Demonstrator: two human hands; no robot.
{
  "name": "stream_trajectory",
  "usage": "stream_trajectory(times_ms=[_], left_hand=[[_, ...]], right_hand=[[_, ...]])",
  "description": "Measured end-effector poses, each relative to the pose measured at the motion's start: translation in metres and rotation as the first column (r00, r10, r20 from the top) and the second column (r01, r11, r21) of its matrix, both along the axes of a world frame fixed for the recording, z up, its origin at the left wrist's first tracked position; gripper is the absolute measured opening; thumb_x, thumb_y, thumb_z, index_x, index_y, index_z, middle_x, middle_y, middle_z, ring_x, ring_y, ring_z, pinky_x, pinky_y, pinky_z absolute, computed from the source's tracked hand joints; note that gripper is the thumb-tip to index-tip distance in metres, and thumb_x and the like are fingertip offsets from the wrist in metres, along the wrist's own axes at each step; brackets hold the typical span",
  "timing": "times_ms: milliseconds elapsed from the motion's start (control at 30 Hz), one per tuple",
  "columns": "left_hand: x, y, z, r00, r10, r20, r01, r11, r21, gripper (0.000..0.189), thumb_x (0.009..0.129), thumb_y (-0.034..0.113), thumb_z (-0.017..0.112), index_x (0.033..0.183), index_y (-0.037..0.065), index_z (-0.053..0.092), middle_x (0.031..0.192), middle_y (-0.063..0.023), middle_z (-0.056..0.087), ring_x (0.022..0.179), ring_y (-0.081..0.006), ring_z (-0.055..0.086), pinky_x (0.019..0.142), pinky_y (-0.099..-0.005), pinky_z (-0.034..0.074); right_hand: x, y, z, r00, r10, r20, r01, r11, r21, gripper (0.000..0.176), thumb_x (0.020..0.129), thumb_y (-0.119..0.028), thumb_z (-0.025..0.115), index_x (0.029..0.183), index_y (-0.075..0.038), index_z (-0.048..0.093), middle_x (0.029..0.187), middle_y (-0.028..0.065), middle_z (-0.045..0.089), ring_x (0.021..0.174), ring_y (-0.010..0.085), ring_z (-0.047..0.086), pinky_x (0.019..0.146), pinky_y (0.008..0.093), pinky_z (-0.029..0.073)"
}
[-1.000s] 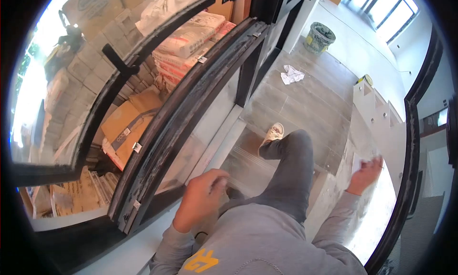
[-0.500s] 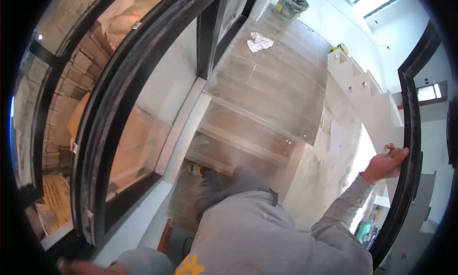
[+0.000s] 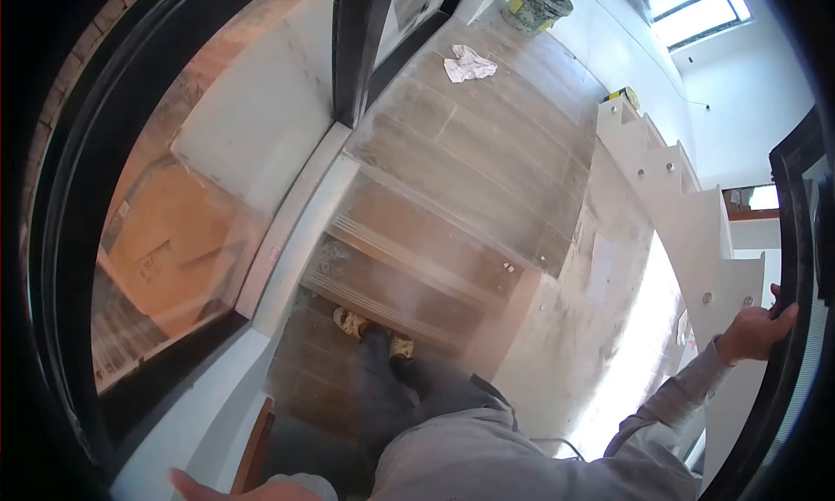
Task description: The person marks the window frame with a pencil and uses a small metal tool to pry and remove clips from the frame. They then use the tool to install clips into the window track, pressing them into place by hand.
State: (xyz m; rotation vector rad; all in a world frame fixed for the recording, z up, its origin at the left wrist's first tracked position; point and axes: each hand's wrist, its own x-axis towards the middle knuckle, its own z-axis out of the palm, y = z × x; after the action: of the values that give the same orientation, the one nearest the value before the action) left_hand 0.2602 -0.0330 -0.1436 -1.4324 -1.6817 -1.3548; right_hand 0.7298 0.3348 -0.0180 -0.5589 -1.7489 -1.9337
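My right hand [image 3: 753,335] grips the left side of a black-framed window screen [image 3: 793,205] at the right edge of the view; fine mesh shows inside the frame, and its far side is cut off. At the bottom left edge, my left hand [image 3: 204,490] is partly out of view. One finger or thumb stretches out, and nothing shows in it. It is nearest the white sill [image 3: 187,414] below a large black window frame [image 3: 65,283].
My shoes [image 3: 350,322] stand at the foot of wood-look steps [image 3: 417,231] leading to a landing. A stained bucket [image 3: 537,5], a crumpled cloth [image 3: 470,64] and a small tin [image 3: 623,96] lie beyond. A white stepped stair side [image 3: 665,175] rises at right; cardboard [image 3: 165,249] shows behind the glass.
The view has shifted, and the window at left looks nearer. My right hand and the screen sit farther right and lower. My left hand has moved right, and both shoes now show.
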Motion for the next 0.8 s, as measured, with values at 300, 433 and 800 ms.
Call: stream_trajectory(times_ms=[300,433,800], left_hand=[[-0.024,-0.02,-0.01,0.976,-0.156,0.149,0.214,0.776,-0.593,0.008,0.092,0.019,0.065,0.092,0.012,0.067,0.085,-0.0017,0.071,0.08,-0.0164,0.068,0.101,-0.0628,0.044],[-0.025,-0.017,-0.129,0.826,0.326,0.46,0.037,0.783,-0.621,0.005,0.097,0.004,0.058,0.097,0.004,0.063,0.087,-0.0105,0.067,0.08,-0.021,0.065,0.089,-0.0432,0.051],[0.088,0.029,-0.583,-0.078,0.282,0.956,-0.161,0.943,-0.291,0.012,0.105,0.01,0.047,0.111,0.003,0.055,0.089,-0.0124,0.067,0.076,-0.0248,0.064,0.071,-0.0379,0.052]], right_hand=[[-0.005,0.014,-0.006,0.794,0.232,-0.561,-0.509,0.76,-0.405,0.04,0.096,0.007,0.052,0.135,0.001,0.047,0.11,0.0188,0.071,0.094,0.0298,0.077,0.088,0.0346,0.063],[-0.077,0.003,-0.011,0.878,0.318,-0.357,-0.416,0.876,-0.244,0.034,0.096,0.007,0.049,0.129,0.001,0.055,0.119,0.0181,0.068,0.096,0.0315,0.075,0.092,0.0388,0.061],[-0.297,0.052,-0.012,0.795,0.606,-0.006,-0.563,0.741,0.366,0.023,0.092,-0.016,0.066,0.114,-0.007,0.066,0.11,0.0058,0.072,0.098,0.0269,0.072,0.091,0.0357,0.055]])
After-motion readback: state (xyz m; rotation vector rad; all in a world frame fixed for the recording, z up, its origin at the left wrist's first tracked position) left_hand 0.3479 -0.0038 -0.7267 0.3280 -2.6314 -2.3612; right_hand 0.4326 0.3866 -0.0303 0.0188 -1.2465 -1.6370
